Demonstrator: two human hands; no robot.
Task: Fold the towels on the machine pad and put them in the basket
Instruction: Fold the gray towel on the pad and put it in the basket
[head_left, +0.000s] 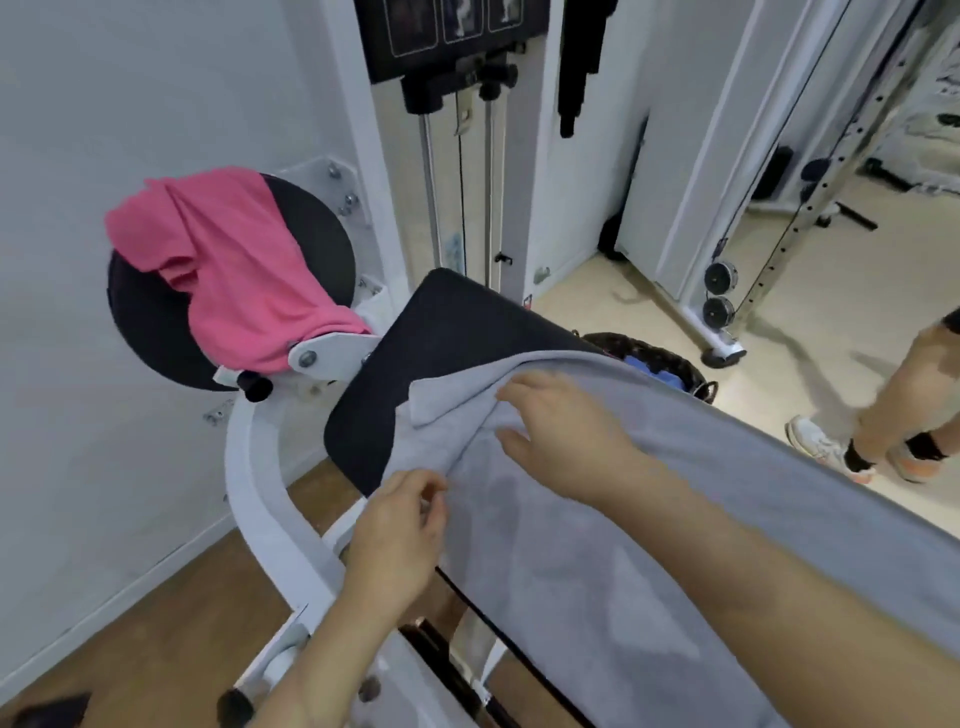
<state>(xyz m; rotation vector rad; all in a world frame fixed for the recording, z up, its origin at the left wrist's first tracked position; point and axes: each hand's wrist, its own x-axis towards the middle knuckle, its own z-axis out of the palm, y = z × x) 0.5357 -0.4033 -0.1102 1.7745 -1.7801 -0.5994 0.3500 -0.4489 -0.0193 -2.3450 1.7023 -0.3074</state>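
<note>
Pinching the grey towel's (649, 519) folded edge between thumb and forefinger, my left hand (400, 525) sits at the near left edge of the machine pad (457, 332). My right hand (566, 441) lies flat on the towel, fingers straight and slightly spread. A pink towel (234, 265) drapes over the round pad (322, 234) on the left. The basket (688, 371) stands just beyond the machine pad's far edge.
</note>
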